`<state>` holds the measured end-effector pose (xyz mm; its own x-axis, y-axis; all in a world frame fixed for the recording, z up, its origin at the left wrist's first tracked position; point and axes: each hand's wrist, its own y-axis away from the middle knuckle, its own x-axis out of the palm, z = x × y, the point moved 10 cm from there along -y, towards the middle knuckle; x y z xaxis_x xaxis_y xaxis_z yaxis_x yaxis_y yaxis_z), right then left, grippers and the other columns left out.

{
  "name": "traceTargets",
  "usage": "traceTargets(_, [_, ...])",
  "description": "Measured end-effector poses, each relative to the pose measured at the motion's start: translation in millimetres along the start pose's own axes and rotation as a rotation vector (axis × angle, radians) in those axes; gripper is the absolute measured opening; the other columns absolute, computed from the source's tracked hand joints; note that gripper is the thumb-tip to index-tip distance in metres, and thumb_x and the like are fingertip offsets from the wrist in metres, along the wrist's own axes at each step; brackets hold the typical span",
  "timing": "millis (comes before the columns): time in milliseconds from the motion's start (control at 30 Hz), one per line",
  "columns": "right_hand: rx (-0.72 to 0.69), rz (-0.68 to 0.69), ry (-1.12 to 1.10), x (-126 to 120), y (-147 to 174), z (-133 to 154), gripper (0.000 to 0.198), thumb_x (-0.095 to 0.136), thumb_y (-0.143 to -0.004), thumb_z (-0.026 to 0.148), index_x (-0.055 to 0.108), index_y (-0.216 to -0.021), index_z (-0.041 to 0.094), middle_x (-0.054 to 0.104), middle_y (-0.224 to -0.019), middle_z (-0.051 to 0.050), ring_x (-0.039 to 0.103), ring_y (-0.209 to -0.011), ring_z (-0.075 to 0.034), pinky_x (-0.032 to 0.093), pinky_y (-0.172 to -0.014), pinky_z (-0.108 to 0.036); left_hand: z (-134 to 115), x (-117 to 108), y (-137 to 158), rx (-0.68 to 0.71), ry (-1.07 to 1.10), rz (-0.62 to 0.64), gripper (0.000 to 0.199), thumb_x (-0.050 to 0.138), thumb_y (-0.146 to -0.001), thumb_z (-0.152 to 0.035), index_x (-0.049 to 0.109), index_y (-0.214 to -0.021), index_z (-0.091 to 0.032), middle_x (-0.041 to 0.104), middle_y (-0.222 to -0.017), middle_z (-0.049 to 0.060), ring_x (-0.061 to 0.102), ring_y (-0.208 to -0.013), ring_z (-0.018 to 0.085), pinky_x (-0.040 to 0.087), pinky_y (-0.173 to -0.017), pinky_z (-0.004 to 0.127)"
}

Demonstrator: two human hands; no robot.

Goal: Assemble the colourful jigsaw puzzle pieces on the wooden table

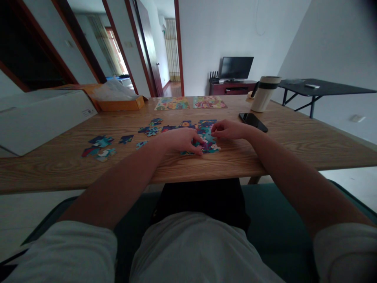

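A partly joined jigsaw puzzle (pixel 209 146) in teal, blue and purple lies on the wooden table in front of me. My left hand (pixel 184 139) rests over its left part, thumb and forefinger apart, and covers some of it. At the puzzle's right edge is my right hand (pixel 227 129), with its fingers bent and close together; whether a piece is between them is hidden. Loose jigsaw pieces (pixel 101 141) lie in a cluster at the left. Another single piece (pixel 126 139) is nearer the middle, and more pieces (pixel 152 131) lie beyond my left hand.
Two colourful picture sheets (pixel 172 103) lie at the far side. To the right are a black phone (pixel 253 122) and a cream travel mug (pixel 265 94). A white box (pixel 47 118) and an orange box (pixel 122 105) with clear plastic stand at the left.
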<state>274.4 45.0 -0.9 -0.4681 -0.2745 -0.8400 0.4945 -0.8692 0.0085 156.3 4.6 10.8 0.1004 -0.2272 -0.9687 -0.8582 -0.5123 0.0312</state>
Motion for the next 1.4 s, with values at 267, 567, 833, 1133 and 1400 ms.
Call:
traceTargets(267, [-0.001,0.005,0.003,0,1,1,0.032,0.063,-0.082,0.049,0.074,-0.091,0.021,0.072,-0.085,-0.006,0.059,-0.075,-0.021,0.045,-0.071,-0.034,-1,-5,2,-0.043,0.027,-0.056,0.052,0.083,-0.068,-0.046,0.075,-0.115,-0.026,0.072,-0.103,0.003,0.063,-0.085,0.019,0.045,-0.077,0.026])
traceTargets(567, [-0.032,0.04,-0.014,5,-3,-5,0.039,0.066,-0.08,0.055,0.074,-0.092,0.019,0.07,-0.081,-0.006,0.059,-0.072,-0.021,0.045,-0.068,-0.034,23,-82,40,-0.1,0.33,-0.364,0.019,0.07,-0.082,-0.028,0.069,-0.098,-0.018,0.069,-0.087,0.001,0.066,-0.082,0.016,0.049,-0.074,0.027])
traceTargets(833, [0.016,0.014,0.019,3,-2,-19,0.043,0.063,-0.082,0.059,0.071,-0.096,0.019,0.07,-0.083,-0.007,0.06,-0.071,-0.021,0.045,-0.067,-0.035,75,-169,140,-0.186,0.505,-0.78,0.025,0.05,-0.094,-0.015,0.054,-0.117,-0.005,0.06,-0.101,0.0,0.06,-0.092,0.007,0.04,-0.089,0.037])
traceTargets(1133, [0.042,0.004,0.048,-1,1,-19,0.042,0.063,-0.084,0.056,0.071,-0.097,0.018,0.073,-0.087,-0.008,0.064,-0.078,-0.023,0.048,-0.072,-0.035,94,-79,88,-0.289,0.477,-0.294,0.04,0.08,-0.071,-0.04,0.064,-0.1,-0.019,0.074,-0.089,0.005,0.07,-0.083,0.02,0.052,-0.07,0.029])
traceTargets(1400, [0.029,0.016,0.048,0,0,-17,0.034,0.06,-0.087,0.051,0.07,-0.097,0.019,0.073,-0.087,-0.008,0.065,-0.079,-0.024,0.049,-0.074,-0.036,92,-68,80,-0.349,0.396,-0.3,0.031,0.075,-0.077,-0.038,0.074,-0.098,-0.016,0.077,-0.09,0.007,0.07,-0.08,0.017,0.052,-0.071,0.028])
